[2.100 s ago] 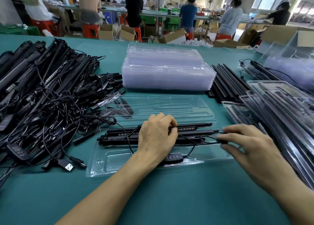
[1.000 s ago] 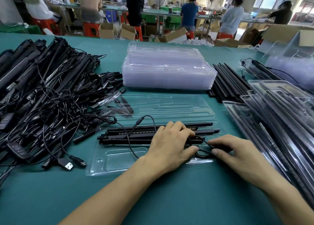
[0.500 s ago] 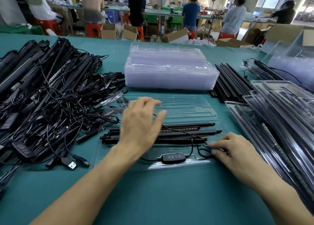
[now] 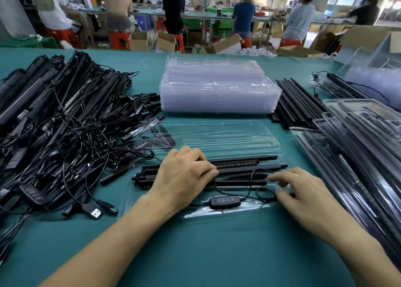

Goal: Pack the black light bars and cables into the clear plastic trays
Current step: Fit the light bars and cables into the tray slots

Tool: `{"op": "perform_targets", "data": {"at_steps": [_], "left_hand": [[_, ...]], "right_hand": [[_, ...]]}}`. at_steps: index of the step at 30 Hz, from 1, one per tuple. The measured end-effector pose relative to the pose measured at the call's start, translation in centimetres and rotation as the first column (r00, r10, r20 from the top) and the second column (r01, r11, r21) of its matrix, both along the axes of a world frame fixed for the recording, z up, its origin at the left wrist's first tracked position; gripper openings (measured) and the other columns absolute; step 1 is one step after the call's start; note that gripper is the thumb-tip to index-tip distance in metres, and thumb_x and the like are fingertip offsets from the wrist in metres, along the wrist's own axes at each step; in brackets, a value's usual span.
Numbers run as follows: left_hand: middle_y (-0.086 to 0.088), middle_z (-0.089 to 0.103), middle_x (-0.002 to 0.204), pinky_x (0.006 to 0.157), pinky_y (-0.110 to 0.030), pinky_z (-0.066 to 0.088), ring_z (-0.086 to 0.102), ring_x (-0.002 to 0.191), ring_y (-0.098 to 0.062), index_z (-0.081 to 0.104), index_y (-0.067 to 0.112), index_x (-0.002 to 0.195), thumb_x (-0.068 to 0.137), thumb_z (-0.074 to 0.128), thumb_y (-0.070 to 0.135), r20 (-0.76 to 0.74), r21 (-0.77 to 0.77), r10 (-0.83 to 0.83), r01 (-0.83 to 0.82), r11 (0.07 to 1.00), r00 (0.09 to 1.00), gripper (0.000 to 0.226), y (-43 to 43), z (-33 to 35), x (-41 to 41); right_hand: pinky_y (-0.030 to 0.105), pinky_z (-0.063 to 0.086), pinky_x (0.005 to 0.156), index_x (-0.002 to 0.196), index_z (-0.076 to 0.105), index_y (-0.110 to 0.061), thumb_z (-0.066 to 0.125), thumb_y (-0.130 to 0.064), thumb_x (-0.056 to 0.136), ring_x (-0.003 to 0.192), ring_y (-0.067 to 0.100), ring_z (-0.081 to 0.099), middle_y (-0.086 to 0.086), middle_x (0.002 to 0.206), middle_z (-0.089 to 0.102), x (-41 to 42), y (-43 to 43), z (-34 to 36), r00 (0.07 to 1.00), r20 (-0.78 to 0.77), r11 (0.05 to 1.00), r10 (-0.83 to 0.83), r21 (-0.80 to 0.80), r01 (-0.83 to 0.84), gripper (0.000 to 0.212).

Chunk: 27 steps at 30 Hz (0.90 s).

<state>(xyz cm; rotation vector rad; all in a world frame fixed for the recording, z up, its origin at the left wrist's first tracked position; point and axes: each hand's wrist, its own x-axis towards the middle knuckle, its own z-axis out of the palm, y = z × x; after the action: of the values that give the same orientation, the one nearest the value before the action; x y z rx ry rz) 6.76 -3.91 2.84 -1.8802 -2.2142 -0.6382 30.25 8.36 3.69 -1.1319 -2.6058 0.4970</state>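
Observation:
An open clear plastic tray (image 4: 256,210) lies in front of me on the green table. Black light bars (image 4: 245,167) lie side by side in its slots. A thin black cable (image 4: 251,178) loops over them to an inline controller (image 4: 225,200) in the tray's near slot. My left hand (image 4: 184,174) rests on the bars' left half, bent fingers pressing down. My right hand (image 4: 303,195) is at the tray's right end, fingers spread and touching the cable loop there. The tray's hinged lid (image 4: 217,135) lies open behind.
A tangled pile of black light bars and cables (image 4: 65,124) fills the left side, a USB plug (image 4: 95,213) at its near edge. Behind the tray are stacked empty trays (image 4: 217,91), with black rods (image 4: 297,104) to their right. Packed trays (image 4: 358,145) overlap at right.
My left hand came down from above the tray onto the bars. My right hand shifted slightly at the tray's right end and spread its fingers over the cable loop.

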Motion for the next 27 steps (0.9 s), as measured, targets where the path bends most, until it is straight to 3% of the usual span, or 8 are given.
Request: {"op": "perform_targets", "data": {"at_steps": [4, 7, 10, 13, 15, 20, 24, 27], "left_hand": [[0.009, 0.070, 0.101, 0.085, -0.036, 0.045, 0.060, 0.096, -0.016, 0.077, 0.029, 0.105, 0.093, 0.041, 0.051, 0.113, -0.009, -0.243, 0.245, 0.969, 0.964, 0.044, -0.3, 0.3, 0.5], [0.010, 0.067, 0.112, 0.095, -0.034, 0.042, 0.057, 0.107, -0.012, 0.074, 0.029, 0.106, 0.090, 0.046, 0.056, 0.145, -0.043, -0.339, 0.348, 0.936, 0.929, 0.043, -0.6, 0.1, 0.4], [0.009, 0.069, 0.105, 0.090, -0.037, 0.046, 0.061, 0.100, -0.015, 0.076, 0.025, 0.089, 0.091, 0.052, 0.057, 0.058, -0.025, -0.341, 0.343, 0.939, 0.938, 0.040, -0.3, -0.1, 0.4], [0.013, 0.068, 0.098, 0.084, -0.034, 0.045, 0.058, 0.092, -0.013, 0.076, 0.025, 0.085, 0.093, 0.058, 0.053, 0.142, -0.056, -0.246, 0.256, 0.965, 0.959, 0.035, 0.4, 0.1, 0.7], [0.015, 0.066, 0.096, 0.080, -0.031, 0.043, 0.057, 0.090, -0.009, 0.076, 0.028, 0.085, 0.090, 0.063, 0.053, 0.206, -0.066, -0.184, 0.201, 0.977, 0.961, 0.029, 1.0, 0.5, 1.2], [0.014, 0.065, 0.104, 0.080, -0.027, 0.039, 0.059, 0.100, -0.011, 0.074, 0.035, 0.098, 0.088, 0.067, 0.050, 0.196, -0.174, -0.134, 0.169, 0.970, 0.971, 0.020, 2.6, 1.3, 2.6], [0.012, 0.063, 0.106, 0.081, -0.028, 0.044, 0.059, 0.102, -0.015, 0.073, 0.033, 0.102, 0.094, 0.058, 0.050, 0.138, -0.182, -0.117, 0.141, 0.973, 0.984, 0.024, 2.7, 0.7, 3.3], [0.011, 0.062, 0.105, 0.085, -0.032, 0.047, 0.058, 0.101, -0.016, 0.073, 0.030, 0.104, 0.098, 0.048, 0.049, 0.078, -0.162, -0.127, 0.138, 0.977, 0.989, 0.033, 2.5, 0.2, 3.6]], "right_hand": [[0.017, 0.039, 0.074, 0.094, 0.072, -0.031, 0.068, -0.017, 0.086, 0.081, 0.001, 0.056, -0.016, 0.091, 0.057, 0.3, 0.3, 0.2, 0.998, -0.063, 1.000, 0.003, -0.010, -0.003, 0.017], [0.030, 0.040, 0.081, 0.090, 0.071, -0.037, 0.074, -0.028, 0.082, 0.095, 0.016, 0.054, -0.009, 0.096, 0.056, 1.0, 1.0, 0.7, 0.997, 0.051, 0.997, -0.065, 0.051, 0.062, 0.013], [0.029, 0.041, 0.082, 0.087, 0.068, -0.042, 0.071, -0.029, 0.086, 0.099, 0.017, 0.055, -0.011, 0.095, 0.058, 1.1, 1.6, 1.0, 0.988, 0.141, 0.998, -0.065, 0.020, 0.063, 0.013], [0.007, 0.041, 0.075, 0.093, 0.073, -0.032, 0.068, -0.008, 0.087, 0.087, -0.003, 0.061, -0.021, 0.088, 0.066, 0.7, 1.7, 0.9, 0.999, 0.013, 0.997, 0.045, -0.070, -0.044, 0.025], [0.003, 0.042, 0.074, 0.091, 0.072, -0.031, 0.068, 0.000, 0.086, 0.083, -0.007, 0.063, -0.017, 0.082, 0.071, 0.6, 1.7, 1.0, 0.993, -0.070, 0.985, 0.097, -0.135, -0.106, 0.032], [0.020, 0.053, 0.075, 0.086, 0.070, -0.028, 0.080, 0.000, 0.076, 0.077, 0.007, 0.068, -0.009, 0.086, 0.072, -0.2, 1.3, 0.8, 0.953, -0.278, 0.943, 0.121, -0.268, -0.198, 0.031], [0.027, 0.047, 0.071, 0.074, 0.064, -0.036, 0.088, -0.027, 0.068, 0.081, 0.003, 0.058, -0.014, 0.078, 0.062, -0.2, 1.6, 0.5, 0.985, -0.138, 0.994, 0.108, 0.039, -0.104, 0.026], [0.031, 0.047, 0.071, 0.066, 0.064, -0.035, 0.084, -0.041, 0.068, 0.079, 0.000, 0.055, -0.012, 0.075, 0.060, 0.9, 1.9, 1.0, 0.998, -0.043, 0.999, 0.039, 0.037, -0.037, 0.021]]}}
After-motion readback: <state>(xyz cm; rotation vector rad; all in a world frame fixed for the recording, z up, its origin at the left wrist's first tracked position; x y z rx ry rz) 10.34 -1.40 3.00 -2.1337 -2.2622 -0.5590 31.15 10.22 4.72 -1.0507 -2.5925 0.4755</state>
